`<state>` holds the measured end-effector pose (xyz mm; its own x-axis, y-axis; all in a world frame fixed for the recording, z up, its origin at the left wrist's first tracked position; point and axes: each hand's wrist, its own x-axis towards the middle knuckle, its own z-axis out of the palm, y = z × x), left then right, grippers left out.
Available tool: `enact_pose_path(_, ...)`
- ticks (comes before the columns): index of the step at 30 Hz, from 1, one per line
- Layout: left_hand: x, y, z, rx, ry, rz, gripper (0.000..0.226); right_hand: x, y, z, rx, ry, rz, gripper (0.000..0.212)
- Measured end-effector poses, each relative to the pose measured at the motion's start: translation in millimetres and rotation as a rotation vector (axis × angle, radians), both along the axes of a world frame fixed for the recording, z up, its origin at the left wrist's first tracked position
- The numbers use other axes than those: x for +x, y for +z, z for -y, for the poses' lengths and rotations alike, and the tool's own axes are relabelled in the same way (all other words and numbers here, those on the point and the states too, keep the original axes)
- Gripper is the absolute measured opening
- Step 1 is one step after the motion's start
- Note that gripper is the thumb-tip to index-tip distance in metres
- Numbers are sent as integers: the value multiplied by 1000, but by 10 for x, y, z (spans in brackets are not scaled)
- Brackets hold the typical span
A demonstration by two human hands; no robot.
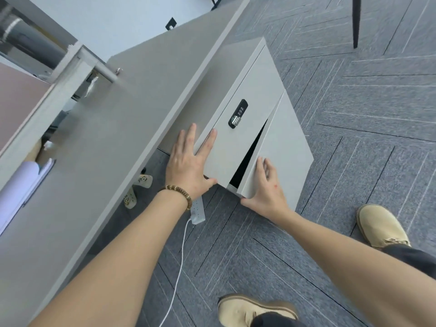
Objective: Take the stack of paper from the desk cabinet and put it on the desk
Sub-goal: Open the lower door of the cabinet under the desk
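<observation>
A light grey cabinet [250,86] stands under the grey desk [113,128], its front carrying a black combination lock [237,113]. My left hand [191,161] lies flat on the front's near corner, fingers spread, thumb hooked under the edge. My right hand [266,182] grips the near edge of the cabinet door [283,147], which stands ajar with a dark gap showing behind it. Nothing inside the cabinet is visible. A white stack of paper [21,185] lies on the desk at the far left.
On the grey carpet under the desk lie a white power strip [197,210] with its cable and a pair of slippers [136,190]. My tan shoes [382,225] stand at the lower right. A black chair leg [356,20] rises at the top right.
</observation>
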<state>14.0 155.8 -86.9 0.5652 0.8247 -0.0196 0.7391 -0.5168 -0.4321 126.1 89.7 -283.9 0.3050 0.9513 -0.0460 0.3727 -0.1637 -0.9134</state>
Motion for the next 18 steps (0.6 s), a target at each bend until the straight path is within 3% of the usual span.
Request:
enact_pose_path(7,273,109,208,-50,199,-37,129,565,128,501,43,181,196,110)
enact_pose_path(18,457,-68,352,97,277,27,132,2152,424,1097,-94,393,471,105)
